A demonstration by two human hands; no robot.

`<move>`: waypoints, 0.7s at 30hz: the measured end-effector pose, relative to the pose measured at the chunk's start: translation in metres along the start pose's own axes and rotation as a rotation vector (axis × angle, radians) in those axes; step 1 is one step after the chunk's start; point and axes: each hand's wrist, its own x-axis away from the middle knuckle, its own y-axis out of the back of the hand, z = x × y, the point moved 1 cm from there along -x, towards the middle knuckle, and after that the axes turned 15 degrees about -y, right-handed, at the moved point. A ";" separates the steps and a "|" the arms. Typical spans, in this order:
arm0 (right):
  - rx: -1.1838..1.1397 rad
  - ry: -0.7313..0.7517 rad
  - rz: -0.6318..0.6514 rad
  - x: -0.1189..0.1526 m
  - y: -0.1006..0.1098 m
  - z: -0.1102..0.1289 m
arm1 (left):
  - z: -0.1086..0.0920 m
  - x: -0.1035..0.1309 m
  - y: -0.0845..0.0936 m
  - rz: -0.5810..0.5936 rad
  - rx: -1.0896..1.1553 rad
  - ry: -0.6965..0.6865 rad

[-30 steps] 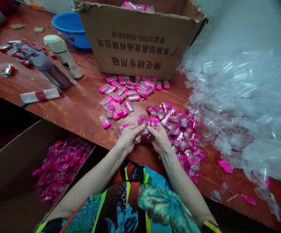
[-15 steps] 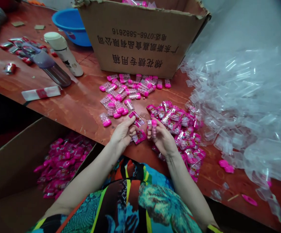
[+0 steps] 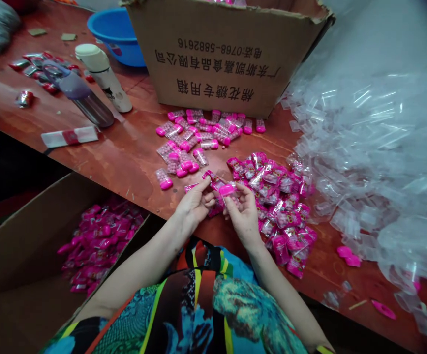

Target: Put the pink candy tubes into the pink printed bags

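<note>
The right hand (image 3: 243,216) has its grip closed on a small pink-capped container (image 3: 227,190), held just below the centre of the frame. The left hand (image 3: 195,204) is beside it, its thumb touching the edge of a pink printed wrapper (image 3: 213,178); the fingers partly hide one another, so I cannot tell how firmly that grip is closed.

The main risk looks to be at the wrapper: thin and slippery as it seems, it could crumple or slide from the left thumb if the container's broad cap catches its edge. A hard squeeze on the smooth container might make it pop out or loosen the cap, spilling its small beads on the table (image 3: 125,172).

Packed close on the right, the filled packets (image 3: 280,201) could be nudged by the right wrist, and some might slide off the near edge. A dropped container could roll up among the loose containers (image 3: 209,144) in front of the cardboard box (image 3: 217,64), or fall toward the open box (image 3: 21,231) at lower left.
</note>
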 end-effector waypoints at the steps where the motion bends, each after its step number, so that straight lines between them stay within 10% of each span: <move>1: -0.003 -0.001 -0.004 -0.001 0.001 0.000 | 0.000 0.000 0.001 0.006 0.003 -0.001; 8: -0.019 -0.019 0.005 -0.002 0.001 0.000 | 0.004 0.000 0.000 0.016 -0.047 -0.020; 15: -0.081 -0.114 0.137 0.001 -0.001 -0.004 | 0.011 0.005 0.006 0.270 -0.251 -0.050; 21: 0.274 0.172 -0.003 0.001 0.007 -0.001 | 0.018 0.009 0.010 0.364 -0.338 -0.068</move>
